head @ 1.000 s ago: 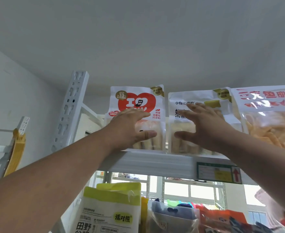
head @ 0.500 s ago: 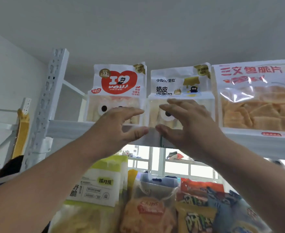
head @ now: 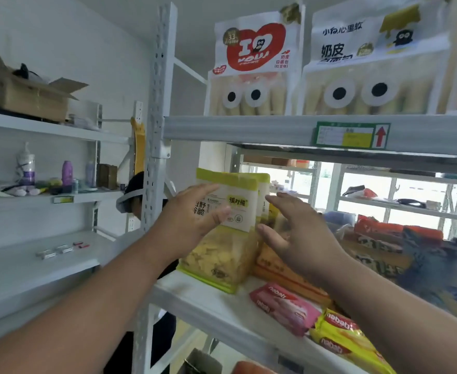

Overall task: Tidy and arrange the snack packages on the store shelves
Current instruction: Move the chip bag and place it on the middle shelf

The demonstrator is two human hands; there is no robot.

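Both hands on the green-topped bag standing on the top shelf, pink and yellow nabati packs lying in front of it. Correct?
Wrong shelf. In the head view the green-topped bag stands on the middle shelf, under the top one. Left hand touches it, right hand beside it. Pink nabati pack and yellow nabati pack lie in front.

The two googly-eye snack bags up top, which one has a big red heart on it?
The left googly-eye bag, beside the shelf post. The right googly-eye bag shows black writing and a small black bird instead.

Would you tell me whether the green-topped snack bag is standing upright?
Upright: the green-topped bag stands on its base on the shelf, label facing out.
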